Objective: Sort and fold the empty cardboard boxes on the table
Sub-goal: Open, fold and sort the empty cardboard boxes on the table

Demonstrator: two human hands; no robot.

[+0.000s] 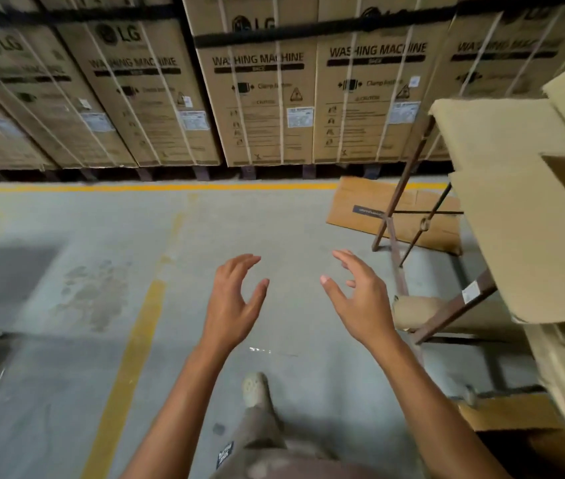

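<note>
1. Both hands empty: left hand (231, 307) and right hand (364, 302) are held out over the floor (67, 305), fingers spread and curled, palms facing each other, touching nothing.
2. Empty cardboard boxes (523, 216) sit stacked at the right on a metal-framed worktop (447, 305), well apart from the hands.
3. One flattened box (360, 209) lies on the floor beyond the frame's legs.
4. Likely step: reaching for the next box. Best done by turning right, gripping opposite sides of the top box, and lifting it clear before collapsing it.
</note>
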